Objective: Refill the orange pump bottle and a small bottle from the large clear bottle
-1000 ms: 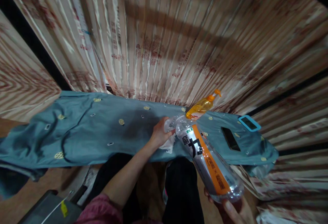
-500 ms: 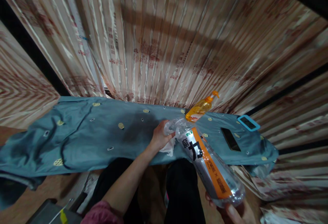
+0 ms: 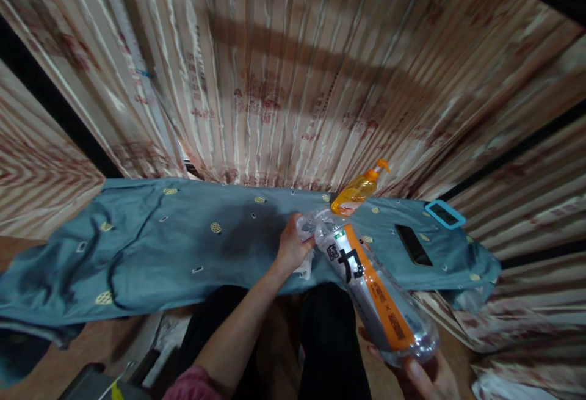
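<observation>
Little has moved since the earlier frames; our view has tipped slightly, so the blue cloth sits a touch lower in the picture, while both of our hands keep their places on the bottle; our left hand reaches out from a dark pink sleeve and is curled around the neck end of a large clear plastic bottle, its fingers closed at the mouth, with a scrap of white tissue pressed under the palm; we cannot tell whether a cap is on, because the fingers hide it; our right hand grasps the base of the same bottle from below at the bottom edge of the picture, only its fingertips and thumb showing; the bottle lies tilted between the two grips, its neck away from us and its base toward us, held above our dark trousers and the near edge of the cloth; it bears a white and orange label with a bold black character; just beyond the left grip, an orange pump bottle stands on the cloth; to the right of the clear bottle lie a dark phone and, farther off, a device with a blue frame; behind everything hangs a striped, pleated curtain.
</observation>
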`<control>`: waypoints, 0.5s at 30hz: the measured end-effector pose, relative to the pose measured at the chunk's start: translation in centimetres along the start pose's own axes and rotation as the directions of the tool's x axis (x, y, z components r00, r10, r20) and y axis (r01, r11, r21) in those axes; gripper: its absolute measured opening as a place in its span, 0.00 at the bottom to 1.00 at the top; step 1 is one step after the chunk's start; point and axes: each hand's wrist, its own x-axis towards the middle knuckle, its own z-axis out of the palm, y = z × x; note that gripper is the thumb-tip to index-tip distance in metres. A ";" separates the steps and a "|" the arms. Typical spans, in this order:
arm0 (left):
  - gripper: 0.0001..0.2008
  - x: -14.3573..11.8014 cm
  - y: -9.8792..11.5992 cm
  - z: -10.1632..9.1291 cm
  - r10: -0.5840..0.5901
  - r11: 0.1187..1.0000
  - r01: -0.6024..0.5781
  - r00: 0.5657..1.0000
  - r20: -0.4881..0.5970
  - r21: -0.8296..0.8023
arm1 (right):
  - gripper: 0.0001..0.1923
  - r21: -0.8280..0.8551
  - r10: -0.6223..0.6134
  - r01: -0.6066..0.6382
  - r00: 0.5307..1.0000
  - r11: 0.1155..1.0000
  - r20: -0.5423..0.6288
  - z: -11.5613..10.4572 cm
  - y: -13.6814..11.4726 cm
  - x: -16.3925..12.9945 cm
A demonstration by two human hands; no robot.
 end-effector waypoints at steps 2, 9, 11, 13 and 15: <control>0.23 0.0 0.1 0.1 -0.008 1.000 0.008 1.000 -0.008 -0.003 | 0.29 -0.016 -0.020 0.018 0.998 1.000 -0.068 0.2 0.0 -0.1; 0.22 0.1 0.0 0.5 -0.020 0.999 0.019 1.000 -0.014 -0.047 | 0.35 -0.151 -0.029 0.004 0.986 0.989 -0.163 1.0 -0.7 -0.9; 0.22 0.1 -0.1 0.6 -0.014 0.998 0.013 1.000 -0.025 -0.055 | 0.35 -0.180 -0.052 0.023 0.986 0.983 -0.160 0.6 -0.6 -0.8; 0.22 0.1 -0.1 0.6 -0.006 0.998 0.004 0.999 -0.032 -0.065 | 0.35 -0.208 -0.089 0.054 0.983 0.977 -0.160 0.4 -0.4 -0.7; 0.21 0.0 0.0 0.5 -0.001 0.997 -0.002 0.999 -0.035 -0.076 | 0.37 -0.218 -0.105 0.066 0.980 0.974 -0.171 0.4 -0.5 -0.8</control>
